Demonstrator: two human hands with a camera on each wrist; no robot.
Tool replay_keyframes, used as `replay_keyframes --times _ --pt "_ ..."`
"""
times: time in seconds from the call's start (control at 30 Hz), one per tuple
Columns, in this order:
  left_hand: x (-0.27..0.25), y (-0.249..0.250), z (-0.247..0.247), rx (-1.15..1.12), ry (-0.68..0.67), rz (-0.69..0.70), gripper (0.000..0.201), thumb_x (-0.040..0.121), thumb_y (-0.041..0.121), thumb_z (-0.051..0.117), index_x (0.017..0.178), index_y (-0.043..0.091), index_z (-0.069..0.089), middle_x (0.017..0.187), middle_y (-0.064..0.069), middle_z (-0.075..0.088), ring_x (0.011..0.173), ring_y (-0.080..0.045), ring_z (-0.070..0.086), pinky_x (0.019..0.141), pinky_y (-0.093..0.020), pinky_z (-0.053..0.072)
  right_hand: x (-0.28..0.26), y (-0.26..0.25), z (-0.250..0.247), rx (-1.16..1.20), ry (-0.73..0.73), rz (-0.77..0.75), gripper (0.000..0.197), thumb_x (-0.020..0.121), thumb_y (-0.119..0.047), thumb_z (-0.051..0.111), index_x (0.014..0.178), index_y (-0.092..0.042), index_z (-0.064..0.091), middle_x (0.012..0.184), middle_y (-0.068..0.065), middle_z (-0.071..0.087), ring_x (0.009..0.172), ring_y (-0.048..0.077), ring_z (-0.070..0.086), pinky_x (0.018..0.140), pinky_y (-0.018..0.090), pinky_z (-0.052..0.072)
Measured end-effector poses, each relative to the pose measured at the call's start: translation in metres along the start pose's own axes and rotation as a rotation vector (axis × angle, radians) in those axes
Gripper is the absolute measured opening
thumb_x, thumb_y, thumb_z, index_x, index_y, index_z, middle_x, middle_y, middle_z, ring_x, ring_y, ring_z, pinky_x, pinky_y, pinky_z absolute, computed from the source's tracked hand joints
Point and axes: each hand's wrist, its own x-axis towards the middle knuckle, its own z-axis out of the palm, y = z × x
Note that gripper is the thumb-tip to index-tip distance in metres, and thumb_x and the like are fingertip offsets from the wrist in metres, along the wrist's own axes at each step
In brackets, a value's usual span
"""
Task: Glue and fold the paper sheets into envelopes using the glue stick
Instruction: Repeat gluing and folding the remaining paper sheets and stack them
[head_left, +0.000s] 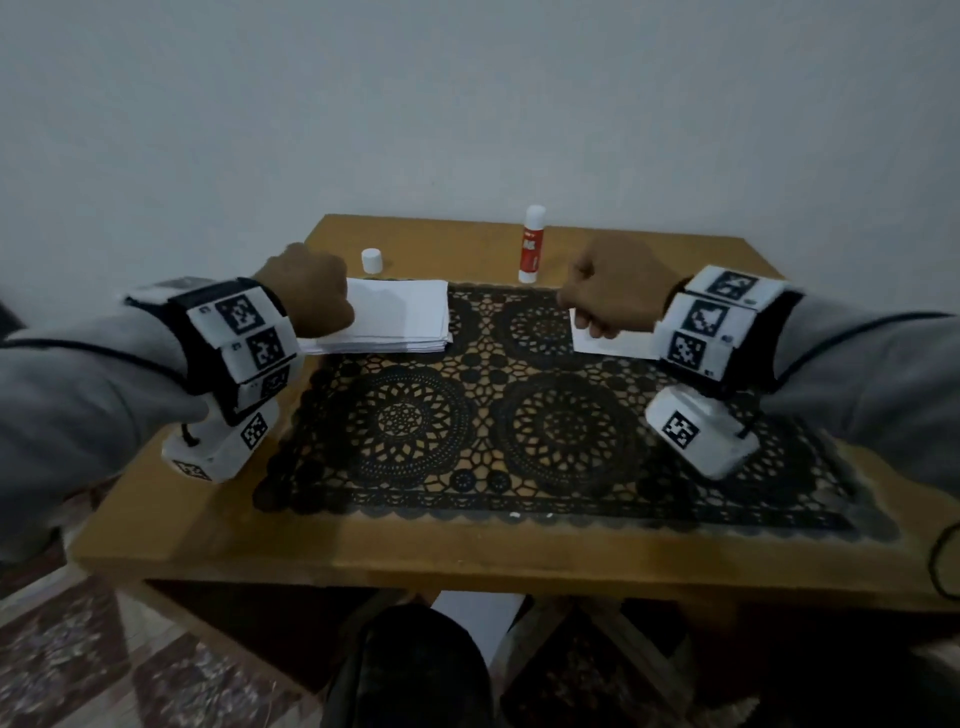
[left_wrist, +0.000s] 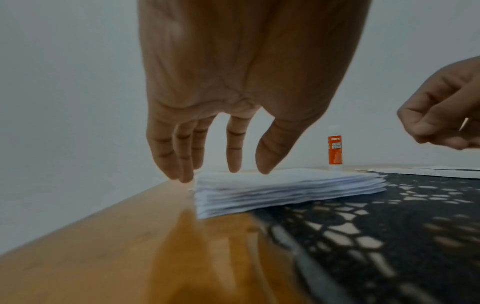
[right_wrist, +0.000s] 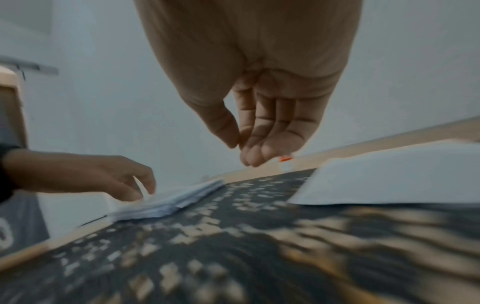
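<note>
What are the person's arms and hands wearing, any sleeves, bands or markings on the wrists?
Both arms are in light grey sleeves with dark trim. Each wrist carries a black band covered in white blocks printed with black square marker codes, with a white camera box hanging below it, also marked. A thin dark cable runs from each box. The left hand and right hand are bare, without gloves.

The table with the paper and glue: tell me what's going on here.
A person sits at a wooden table making envelopes. The left hand rests its fingers on top of a stack of paper. The right hand hovers over a single sheet on the black lace mat, apparently holding nothing. The glue stick stands upright and untouched at the back, its cap off beside the stack.
</note>
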Motion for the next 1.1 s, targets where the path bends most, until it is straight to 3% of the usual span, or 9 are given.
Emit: replay_keyframes --times 0.1,0.3,0.47,0.57,0.63,0.73,0.83,0.97,1.1 --pt "-0.006 0.028 -0.007 0.05 0.027 0.145 0.028 0.089 0.021 0.058 0.115 0.01 0.057 0.12 -0.019 0.047 0.105 -0.035 0.05 0.091 -0.04 0.044 -0.013 0.042 -0.02 -0.116 0.13 -0.042 0.022 0.085 -0.012 0.06 0.068 0.0 0.067 0.062 0.008 0.069 0.051 0.019 0.064 0.052 0.026 0.051" --pt "-0.016 0.104 -0.006 0.003 -0.027 0.442 0.027 0.092 0.026 0.057 0.117 0.015 0.056 0.12 -0.01 0.052 0.103 -0.023 0.048 0.083 -0.029 0.035 -0.019 0.096 -0.043 -0.247 0.3 -0.095 0.024 0.083 -0.012 0.062 0.061 -0.002 0.058 0.057 0.001 0.053 0.062 0.023 0.053 0.054 0.027 0.03" --pt "-0.004 0.16 0.007 0.04 -0.13 0.601 0.052 0.091 0.033 0.06 0.138 0.017 0.044 0.138 -0.006 0.049 0.124 -0.024 0.046 0.1 -0.034 0.037 -0.017 0.109 -0.04 -0.115 0.314 -0.045 0.025 0.083 -0.01 0.061 0.066 0.006 0.065 0.065 0.015 0.066 0.059 0.022 0.059 0.06 0.031 0.047" --pt "0.011 0.187 0.012 0.091 -0.224 0.641 0.067 0.089 0.033 0.064 0.147 0.022 0.033 0.147 -0.003 0.04 0.133 -0.022 0.039 0.108 -0.034 0.032 -0.015 0.113 -0.04 0.008 0.291 0.047 0.026 0.083 -0.009 0.059 0.068 0.011 0.063 0.059 0.014 0.067 0.042 0.009 0.058 0.048 0.028 0.051" --pt "0.021 0.199 0.013 0.135 -0.292 0.657 0.073 0.088 0.031 0.065 0.15 0.023 0.027 0.154 -0.001 0.029 0.14 -0.02 0.029 0.112 -0.032 0.023 -0.015 0.116 -0.04 0.048 0.289 0.084 0.026 0.081 -0.009 0.058 0.07 0.013 0.062 0.059 0.015 0.067 0.04 0.008 0.057 0.047 0.03 0.051" --pt "0.036 0.204 0.013 0.156 -0.37 0.653 0.074 0.088 0.032 0.066 0.15 0.025 0.026 0.156 -0.001 0.024 0.141 -0.02 0.026 0.11 -0.03 0.021 -0.012 0.117 -0.041 0.068 0.311 0.104 0.025 0.08 -0.011 0.057 0.065 0.009 0.058 0.068 0.025 0.067 0.05 0.022 0.057 0.05 0.037 0.05" --pt "0.051 0.201 0.017 0.128 -0.343 0.679 0.069 0.086 0.032 0.067 0.147 0.025 0.035 0.151 -0.004 0.034 0.137 -0.023 0.032 0.111 -0.032 0.023 -0.008 0.118 -0.042 0.088 0.357 0.098 0.022 0.08 -0.013 0.057 0.06 -0.007 0.052 0.079 0.032 0.066 0.055 0.022 0.05 0.053 0.033 0.043" --pt "0.063 0.206 0.021 0.118 -0.254 0.689 0.065 0.084 0.037 0.069 0.143 0.028 0.041 0.135 -0.006 0.046 0.12 -0.025 0.046 0.098 -0.031 0.036 -0.012 0.116 -0.046 0.096 0.38 0.117 0.017 0.078 -0.013 0.057 0.062 -0.008 0.054 0.08 0.03 0.068 0.058 0.028 0.057 0.061 0.045 0.055" --pt "0.068 0.211 0.023 0.091 -0.241 0.69 0.061 0.083 0.037 0.069 0.139 0.025 0.047 0.129 -0.008 0.048 0.111 -0.023 0.05 0.087 -0.025 0.035 -0.014 0.12 -0.049 0.103 0.364 0.132 0.017 0.082 -0.012 0.055 0.066 -0.006 0.057 0.078 0.027 0.07 0.071 0.04 0.068 0.064 0.045 0.057"
